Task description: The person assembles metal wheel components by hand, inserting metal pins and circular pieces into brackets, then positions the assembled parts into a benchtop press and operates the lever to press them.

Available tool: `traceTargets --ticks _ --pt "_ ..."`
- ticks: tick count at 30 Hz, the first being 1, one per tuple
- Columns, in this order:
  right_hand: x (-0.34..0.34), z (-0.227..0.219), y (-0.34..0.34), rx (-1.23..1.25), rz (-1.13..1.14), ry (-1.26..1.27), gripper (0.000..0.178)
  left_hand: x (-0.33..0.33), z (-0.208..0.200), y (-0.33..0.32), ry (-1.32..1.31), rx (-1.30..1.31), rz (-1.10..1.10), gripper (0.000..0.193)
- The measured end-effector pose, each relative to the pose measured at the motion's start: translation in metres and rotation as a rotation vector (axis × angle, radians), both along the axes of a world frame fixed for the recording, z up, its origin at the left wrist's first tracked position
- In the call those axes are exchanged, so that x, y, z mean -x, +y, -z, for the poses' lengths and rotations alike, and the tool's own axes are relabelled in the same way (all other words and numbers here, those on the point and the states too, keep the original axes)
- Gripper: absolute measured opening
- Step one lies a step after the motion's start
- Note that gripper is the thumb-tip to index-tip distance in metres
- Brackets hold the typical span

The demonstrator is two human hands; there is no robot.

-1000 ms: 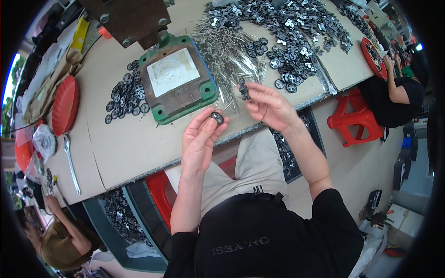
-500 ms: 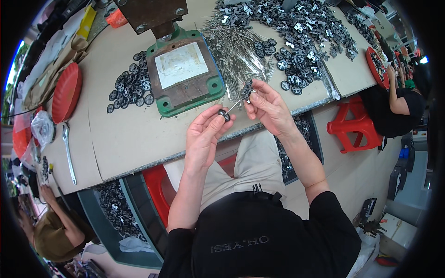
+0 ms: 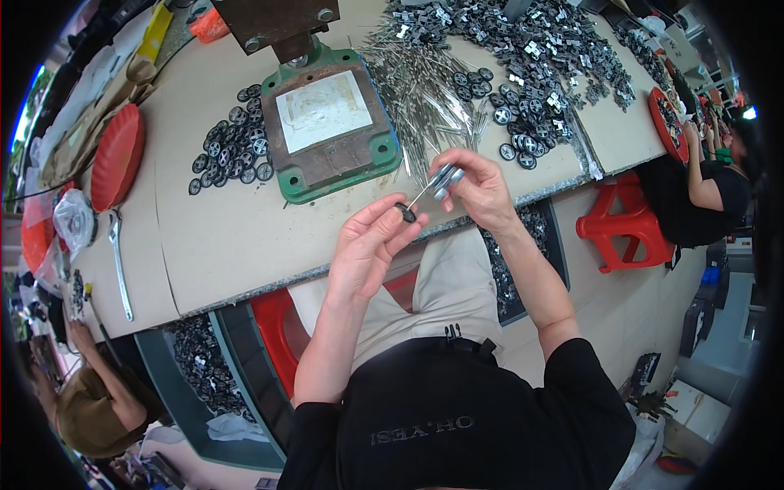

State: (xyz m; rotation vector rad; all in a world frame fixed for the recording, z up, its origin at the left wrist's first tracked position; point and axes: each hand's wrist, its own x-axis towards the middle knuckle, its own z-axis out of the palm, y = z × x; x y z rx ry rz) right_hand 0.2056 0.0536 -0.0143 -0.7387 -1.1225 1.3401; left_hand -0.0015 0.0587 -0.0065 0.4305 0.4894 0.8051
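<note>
My left hand pinches a small black toy wheel between thumb and fingers, above the front edge of the table. A thin metal axle rod runs from the wheel up to a small grey-and-black plastic part. That part is held in the fingers of my right hand. Whether the rod passes all the way through the part is hidden. Beyond my hands lies a loose heap of metal rods. Black wheels are piled to the left, and more wheels to the right.
A green-based press stands just beyond my hands. Many dark plastic parts cover the back right. Left are a red dish and an adjustable wrench. A red stool and co-workers are at right; another person is at left.
Both hands have shifted slightly to the right and a little lower. The part in my right hand has turned, showing a shiny grey side. The wheel has tilted.
</note>
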Motion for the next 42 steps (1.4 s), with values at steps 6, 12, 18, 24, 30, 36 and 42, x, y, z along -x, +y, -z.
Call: traceTargets --ticks 6,12,18,24,30,36,42 --pt "0.008 -0.022 -0.002 -0.069 0.090 -0.108 0.028 -0.007 -0.008 -0.004 0.196 -0.140 -0.187 0.027" --pt "0.024 -0.032 -0.011 0.051 0.223 -0.213 0.038 -0.012 -0.005 -0.008 0.289 -0.332 -0.312 0.030" --pt "0.023 -0.029 -0.012 0.039 0.300 -0.249 0.038 -0.011 -0.005 -0.009 0.286 -0.284 -0.286 0.030" --pt "0.034 -0.038 -0.017 -0.014 0.447 -0.469 0.035 -0.016 -0.002 -0.015 0.257 -0.294 -0.379 0.026" --pt "0.024 -0.033 -0.014 -0.043 0.322 -0.306 0.033 -0.013 0.000 -0.014 0.076 -0.040 -0.219 0.025" --pt "0.032 -0.036 -0.025 -0.193 0.347 -0.746 0.034 -0.022 0.011 -0.024 0.211 -0.268 -0.338 0.025" --pt "0.037 -0.037 -0.026 0.110 0.377 -0.315 0.024 -0.024 -0.005 -0.018 0.225 -0.162 -0.311 0.033"
